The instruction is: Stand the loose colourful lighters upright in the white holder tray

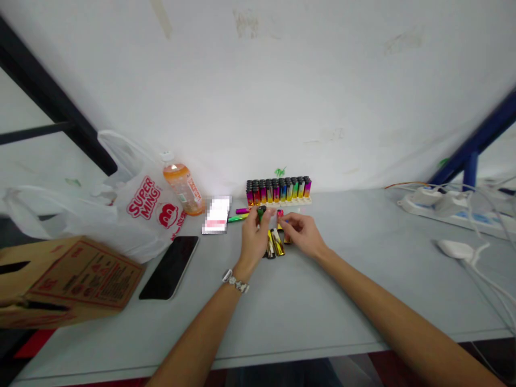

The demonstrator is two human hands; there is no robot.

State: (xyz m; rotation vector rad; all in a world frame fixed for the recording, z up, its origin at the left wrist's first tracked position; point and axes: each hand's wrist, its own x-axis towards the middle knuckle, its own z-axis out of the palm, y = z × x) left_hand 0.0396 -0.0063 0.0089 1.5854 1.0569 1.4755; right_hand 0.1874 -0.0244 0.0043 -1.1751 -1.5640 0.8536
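Note:
Several shiny coloured lighters with black tops [276, 191] stand upright in rows in a pale holder [307, 201] against the wall. In front of them my left hand [255, 236] is closed round a green lighter [260, 213], its black top at the fingertips. Close by on the right, my right hand [301, 230] has its fingers pinched near a pink-red lighter [280, 214]; what they hold is too small to tell. Gold lighters [278, 243] lie on the table between my hands. Left of my left hand lie a green lighter [237, 218] and a purple one [242, 210].
To the left are a bright blurred card [216, 215], an orange drink bottle [183, 188], a white plastic bag [137, 209], a black phone [170, 267] and a cardboard box [76, 282]. A power strip [455, 210] and white charger [455, 249] with cables lie right.

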